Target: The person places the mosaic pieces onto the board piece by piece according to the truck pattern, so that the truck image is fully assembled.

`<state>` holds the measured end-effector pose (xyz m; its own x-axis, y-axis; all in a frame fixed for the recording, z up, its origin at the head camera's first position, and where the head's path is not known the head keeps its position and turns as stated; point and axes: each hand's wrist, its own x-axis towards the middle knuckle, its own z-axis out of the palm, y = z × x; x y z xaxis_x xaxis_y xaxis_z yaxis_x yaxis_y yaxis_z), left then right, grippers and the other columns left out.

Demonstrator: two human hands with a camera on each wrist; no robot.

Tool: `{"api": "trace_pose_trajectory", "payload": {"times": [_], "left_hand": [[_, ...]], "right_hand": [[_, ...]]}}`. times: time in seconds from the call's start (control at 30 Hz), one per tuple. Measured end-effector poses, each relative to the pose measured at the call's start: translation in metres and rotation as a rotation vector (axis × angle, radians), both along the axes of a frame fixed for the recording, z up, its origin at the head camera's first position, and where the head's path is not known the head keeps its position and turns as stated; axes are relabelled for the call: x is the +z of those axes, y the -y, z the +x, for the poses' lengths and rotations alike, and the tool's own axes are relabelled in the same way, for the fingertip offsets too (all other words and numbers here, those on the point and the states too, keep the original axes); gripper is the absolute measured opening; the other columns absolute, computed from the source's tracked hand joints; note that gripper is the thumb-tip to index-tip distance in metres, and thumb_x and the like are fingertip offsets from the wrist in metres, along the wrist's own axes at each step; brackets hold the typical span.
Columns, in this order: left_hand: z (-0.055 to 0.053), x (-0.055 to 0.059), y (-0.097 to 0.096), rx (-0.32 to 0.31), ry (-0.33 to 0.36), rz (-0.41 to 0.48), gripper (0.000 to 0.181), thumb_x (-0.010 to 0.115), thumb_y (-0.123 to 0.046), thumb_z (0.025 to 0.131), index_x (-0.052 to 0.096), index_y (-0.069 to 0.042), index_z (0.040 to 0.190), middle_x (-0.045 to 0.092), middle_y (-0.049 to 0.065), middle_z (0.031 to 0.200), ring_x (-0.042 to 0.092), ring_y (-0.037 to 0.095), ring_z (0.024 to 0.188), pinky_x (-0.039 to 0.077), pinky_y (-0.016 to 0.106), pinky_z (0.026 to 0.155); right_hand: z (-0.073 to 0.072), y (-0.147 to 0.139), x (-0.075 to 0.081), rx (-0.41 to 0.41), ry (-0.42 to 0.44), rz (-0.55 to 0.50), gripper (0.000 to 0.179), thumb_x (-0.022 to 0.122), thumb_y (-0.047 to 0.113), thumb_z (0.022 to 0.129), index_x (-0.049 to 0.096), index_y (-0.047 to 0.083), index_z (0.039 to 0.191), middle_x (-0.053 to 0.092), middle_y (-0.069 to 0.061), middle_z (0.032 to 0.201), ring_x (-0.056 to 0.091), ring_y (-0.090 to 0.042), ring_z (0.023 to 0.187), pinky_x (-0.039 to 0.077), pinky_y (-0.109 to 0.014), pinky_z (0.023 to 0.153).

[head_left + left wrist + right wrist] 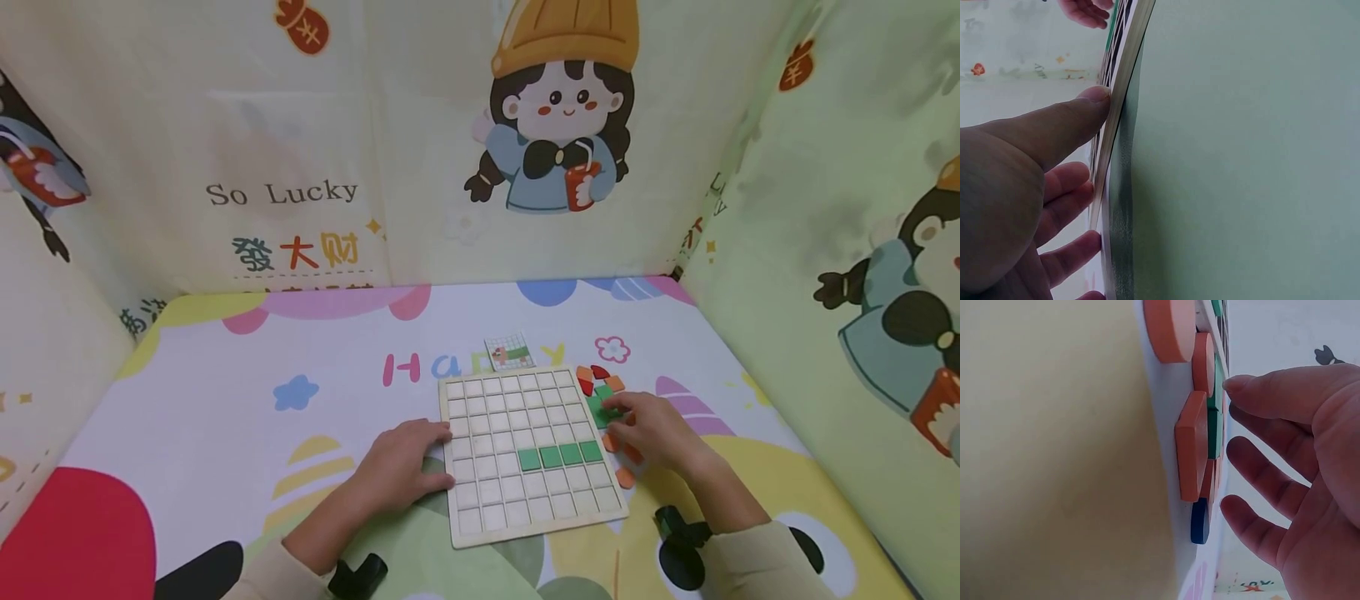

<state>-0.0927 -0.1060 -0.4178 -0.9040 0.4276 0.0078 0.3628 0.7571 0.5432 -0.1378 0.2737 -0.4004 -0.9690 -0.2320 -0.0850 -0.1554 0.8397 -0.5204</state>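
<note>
A grid board (502, 417) of pale wood lies on the table, with a row of green square tiles (551, 456) in its cells. My left hand (405, 462) rests at the board's left edge; the left wrist view has the thumb (1085, 109) against the side of the board (1124, 81). My right hand (652, 429) is over the loose pieces right of the board, fingers bent downward close to the green pieces (600, 410). In the right wrist view its fingertips are beside green pieces (1214, 431) and an orange piece (1192, 450), with nothing visible between them.
A small picture card (510, 352) lies just beyond the board's far edge. Red and orange pieces (625, 477) are scattered along the board's right side, and a dark blue piece (1200, 522) shows in the right wrist view. Printed cloth walls (420, 150) surround the table.
</note>
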Motion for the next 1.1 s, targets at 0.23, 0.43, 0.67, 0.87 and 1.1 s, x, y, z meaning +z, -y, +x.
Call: {"api": "trace_pose_trajectory", "payload": {"times": [0.23, 0.43, 0.67, 0.87, 1.1], "left_hand": [[0.0012, -0.0006, 0.0002, -0.005, -0.007, 0.001, 0.054, 0.083, -0.028, 0.082, 0.063, -0.006, 0.128, 0.06, 0.008, 0.135, 0.05, 0.034, 0.129, 0.038, 0.054, 0.103], [0.001, -0.0002, 0.0, -0.006, -0.017, 0.0, 0.053, 0.083, -0.028, 0.082, 0.064, -0.006, 0.127, 0.06, 0.008, 0.135, 0.05, 0.034, 0.128, 0.039, 0.054, 0.103], [0.0015, -0.0005, 0.0001, -0.007, -0.02, 0.005, 0.053, 0.083, -0.027, 0.082, 0.064, -0.006, 0.126, 0.06, 0.007, 0.134, 0.051, 0.034, 0.128, 0.039, 0.054, 0.102], [0.0017, -0.0014, 0.0007, -0.01, -0.023, 0.003, 0.052, 0.083, -0.027, 0.082, 0.064, -0.007, 0.126, 0.06, 0.007, 0.134, 0.05, 0.034, 0.127, 0.04, 0.055, 0.102], [0.0018, -0.0014, 0.0008, -0.011, -0.019, -0.003, 0.053, 0.082, -0.028, 0.083, 0.063, -0.007, 0.128, 0.059, 0.007, 0.135, 0.049, 0.034, 0.129, 0.039, 0.056, 0.102]], "right_hand": [[-0.0013, -0.0005, -0.0039, 0.018, -0.009, 0.022, 0.028, 0.071, 0.011, 0.089, 0.071, 0.005, 0.116, 0.068, -0.009, 0.109, 0.059, -0.02, 0.084, 0.053, -0.028, 0.065], [-0.002, -0.0002, -0.004, 0.033, -0.023, 0.047, 0.027, 0.072, 0.011, 0.088, 0.072, 0.005, 0.115, 0.068, -0.01, 0.109, 0.058, -0.02, 0.085, 0.053, -0.029, 0.067], [-0.0006, 0.0008, -0.0028, 0.028, -0.009, 0.044, 0.027, 0.074, 0.012, 0.088, 0.072, 0.005, 0.114, 0.068, -0.01, 0.108, 0.059, -0.021, 0.084, 0.053, -0.028, 0.066], [-0.0013, 0.0015, -0.002, 0.031, -0.012, 0.047, 0.028, 0.074, 0.012, 0.087, 0.072, 0.005, 0.113, 0.068, -0.011, 0.111, 0.06, -0.021, 0.087, 0.055, -0.03, 0.069], [-0.0033, 0.0011, -0.0015, 0.053, -0.026, 0.053, 0.023, 0.072, 0.009, 0.087, 0.072, 0.005, 0.109, 0.068, -0.01, 0.108, 0.061, -0.021, 0.086, 0.055, -0.035, 0.074]]}}
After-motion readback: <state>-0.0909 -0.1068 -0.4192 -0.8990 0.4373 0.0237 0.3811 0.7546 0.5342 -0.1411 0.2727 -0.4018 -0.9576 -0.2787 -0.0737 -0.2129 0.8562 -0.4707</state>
